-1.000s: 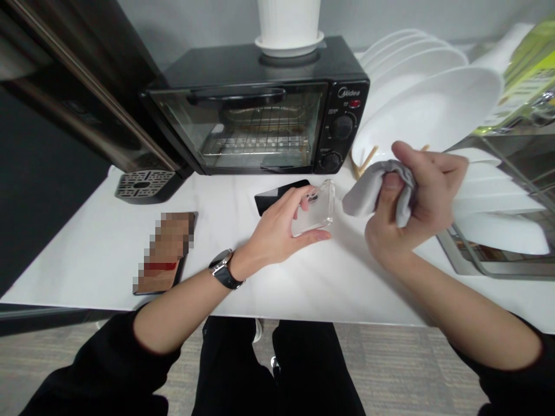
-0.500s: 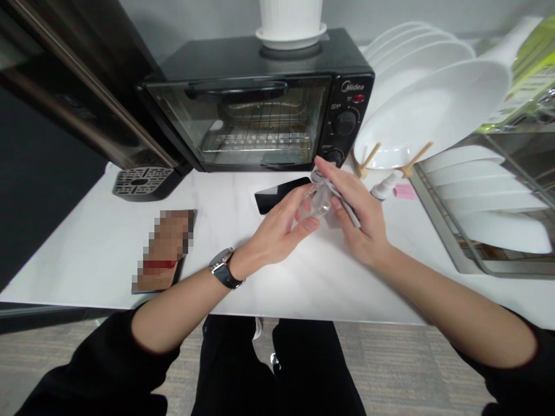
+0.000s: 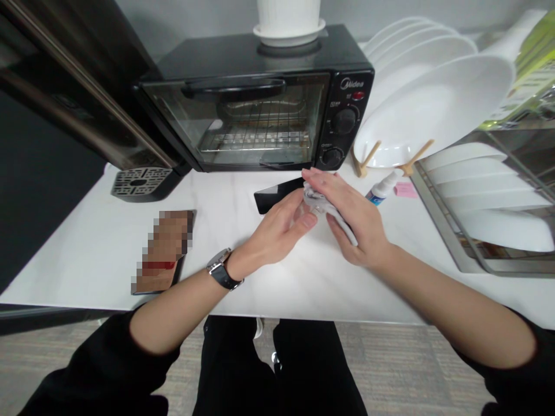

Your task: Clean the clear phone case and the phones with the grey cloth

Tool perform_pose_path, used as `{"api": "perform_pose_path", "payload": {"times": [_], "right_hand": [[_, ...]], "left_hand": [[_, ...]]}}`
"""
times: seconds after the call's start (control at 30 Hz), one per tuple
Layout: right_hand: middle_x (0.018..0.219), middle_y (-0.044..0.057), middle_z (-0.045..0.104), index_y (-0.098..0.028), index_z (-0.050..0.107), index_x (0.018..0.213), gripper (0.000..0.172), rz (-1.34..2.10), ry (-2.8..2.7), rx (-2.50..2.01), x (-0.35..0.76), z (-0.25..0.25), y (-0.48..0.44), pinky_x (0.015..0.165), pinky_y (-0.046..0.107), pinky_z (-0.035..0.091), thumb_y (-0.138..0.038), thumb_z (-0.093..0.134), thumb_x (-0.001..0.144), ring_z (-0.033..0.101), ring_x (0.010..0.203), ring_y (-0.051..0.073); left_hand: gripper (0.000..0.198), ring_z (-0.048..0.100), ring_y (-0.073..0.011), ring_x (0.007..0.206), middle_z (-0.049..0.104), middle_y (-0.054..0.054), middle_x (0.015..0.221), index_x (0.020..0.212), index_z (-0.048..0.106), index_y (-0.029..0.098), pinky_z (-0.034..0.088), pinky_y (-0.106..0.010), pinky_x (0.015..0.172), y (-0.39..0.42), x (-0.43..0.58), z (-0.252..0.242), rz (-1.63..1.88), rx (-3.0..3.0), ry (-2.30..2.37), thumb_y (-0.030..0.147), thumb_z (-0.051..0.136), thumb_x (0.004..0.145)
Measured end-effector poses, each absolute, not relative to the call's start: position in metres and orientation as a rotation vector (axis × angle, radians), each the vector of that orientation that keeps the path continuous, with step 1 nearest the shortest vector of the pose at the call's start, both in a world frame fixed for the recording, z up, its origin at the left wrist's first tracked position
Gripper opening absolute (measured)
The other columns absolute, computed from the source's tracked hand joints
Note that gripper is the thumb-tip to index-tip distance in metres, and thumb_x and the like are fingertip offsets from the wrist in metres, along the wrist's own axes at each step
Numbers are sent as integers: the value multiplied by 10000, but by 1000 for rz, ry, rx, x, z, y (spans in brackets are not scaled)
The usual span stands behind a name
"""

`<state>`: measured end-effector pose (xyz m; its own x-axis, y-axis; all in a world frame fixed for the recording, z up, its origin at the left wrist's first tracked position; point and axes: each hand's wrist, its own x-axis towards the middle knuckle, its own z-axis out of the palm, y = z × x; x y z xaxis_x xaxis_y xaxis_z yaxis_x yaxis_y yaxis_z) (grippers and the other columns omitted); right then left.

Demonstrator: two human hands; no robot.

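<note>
My left hand [image 3: 277,231], a watch on its wrist, grips a clear phone case [image 3: 303,215] by its near edge, just above the white counter [image 3: 243,254]. My right hand [image 3: 351,216] lies over the case and presses a grey cloth [image 3: 323,207] onto it with flat fingers. The case is mostly hidden under the cloth and fingers. A black phone [image 3: 277,193] lies on the counter just behind the hands.
A black toaster oven [image 3: 260,110] stands at the back with a white pot [image 3: 288,23] on top. White plates [image 3: 433,104] lean in a wooden rack, beside a metal dish rack [image 3: 485,214]. A small spray bottle [image 3: 381,188], a pink note [image 3: 405,189] and another phone [image 3: 162,251] lie around.
My right hand came down from the right with the cloth and now presses it on the case. My left hand has kept hold of the case.
</note>
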<state>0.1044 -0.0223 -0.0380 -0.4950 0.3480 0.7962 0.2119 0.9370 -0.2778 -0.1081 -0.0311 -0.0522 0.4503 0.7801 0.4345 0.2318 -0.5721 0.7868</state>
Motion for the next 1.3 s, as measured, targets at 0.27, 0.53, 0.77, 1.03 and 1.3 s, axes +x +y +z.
{"api": "perform_pose_path", "payload": {"times": [0.27,0.53,0.77,1.03,1.3], "right_hand": [[1672,127,620,-272,413,1731,662,125,-2107,-508,107,-45,-10,1294,654,483,-263,487,1073,594,1544,352],[1567,148,660,-251,307,1757,795,147,-2142,-341,98,-46,-23,1319,685,406,-612,494,1073,609,1494,390],[1538,122,688,-295,392,1717,684,184,-2156,-464,103,-43,-19,1319,662,408,-651,322,1137,646,1464,371],[1610,150,622,-286,396,1704,675,140,-2136,-597,108,-48,-8,1339,710,351,-639,367,1129,558,1549,400],[1591,103,666,-310,291,1754,722,113,-2181,-307,98,-42,-23,1340,682,366,-543,470,1095,620,1502,356]], "left_hand": [[710,558,-218,909,622,-69,1029,1112,584,202,470,-397,837,-30,-108,-54,1100,2089,824,868,346,1049],[696,671,-299,1097,721,-127,1258,1268,658,217,530,-504,1010,-31,-110,-57,1078,2069,793,826,388,1069],[745,661,-258,1001,736,-132,1213,1317,659,179,546,-457,943,-29,-109,-57,1072,2092,794,826,385,1070],[698,613,-226,920,697,-92,1068,1147,636,199,527,-408,842,-31,-110,-53,1056,2098,867,847,393,1055],[666,668,-356,1362,734,-164,1391,1252,658,203,518,-578,1182,-27,-110,-63,1067,2133,787,801,431,1068]]}}
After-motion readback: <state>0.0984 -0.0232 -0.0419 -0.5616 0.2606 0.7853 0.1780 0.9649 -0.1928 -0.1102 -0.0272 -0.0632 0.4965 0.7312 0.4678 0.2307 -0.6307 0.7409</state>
